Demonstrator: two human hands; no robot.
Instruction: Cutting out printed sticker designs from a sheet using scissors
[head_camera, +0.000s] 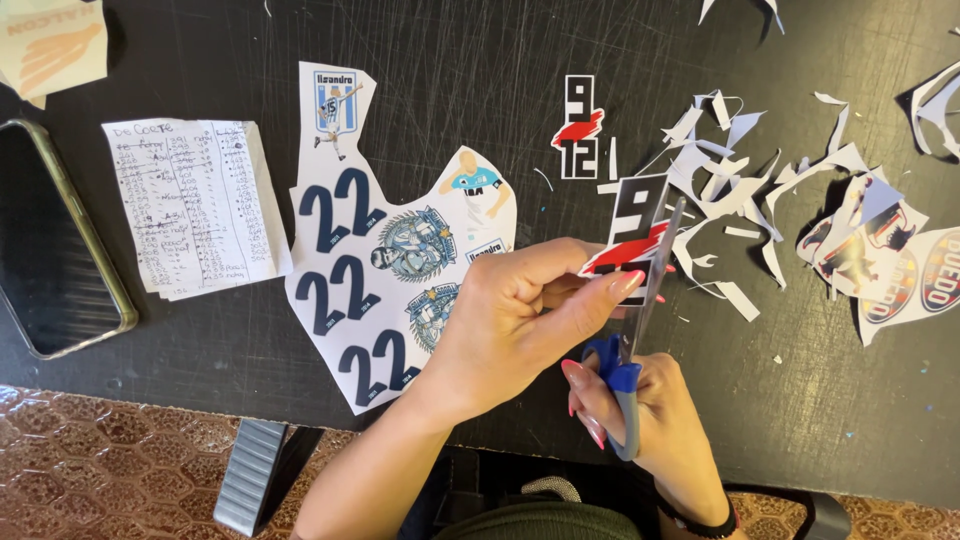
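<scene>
At the far left of the black desk (200, 40) we see a phone (55, 235), then a handwritten list (190, 205) and a sticker sheet (370, 270) of printed figures. Our left hand (520, 315) pinches a small black, white and red sticker (632, 230) by its lower edge, above the desk's middle. It looks thin, light and floppy, best held close to the cut. Our right hand (650, 420) grips blue-handled scissors (640, 320), blades against the sticker. Paper scraps (740, 170) lie right.
</scene>
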